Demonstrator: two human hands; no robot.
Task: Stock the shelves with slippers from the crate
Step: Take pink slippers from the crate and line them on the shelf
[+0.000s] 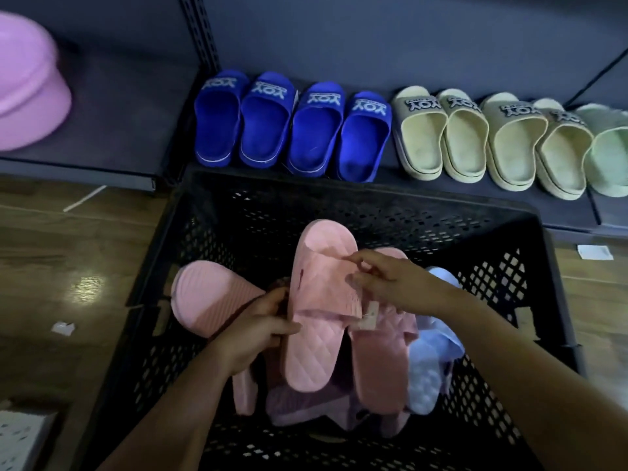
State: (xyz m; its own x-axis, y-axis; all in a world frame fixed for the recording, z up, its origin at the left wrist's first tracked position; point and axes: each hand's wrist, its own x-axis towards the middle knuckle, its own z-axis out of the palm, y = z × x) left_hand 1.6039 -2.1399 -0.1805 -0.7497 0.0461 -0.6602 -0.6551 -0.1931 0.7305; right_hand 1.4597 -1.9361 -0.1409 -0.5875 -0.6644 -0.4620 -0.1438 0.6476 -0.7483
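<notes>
A black perforated crate stands in front of the low dark shelf. Over it I hold a pink quilted slipper, toe pointing away. My left hand grips its left edge. My right hand pinches its strap from the right, near a small tag. A second pink quilted slipper lies just under it. Another pink slipper rests sole-up on the crate's left rim. Pale blue and lilac slippers lie deeper in the crate.
On the shelf stand several blue slippers, several cream ones and a pale green one at the right edge. A pink basin sits on the shelf section to the left. Wooden floor with paper scraps surrounds the crate.
</notes>
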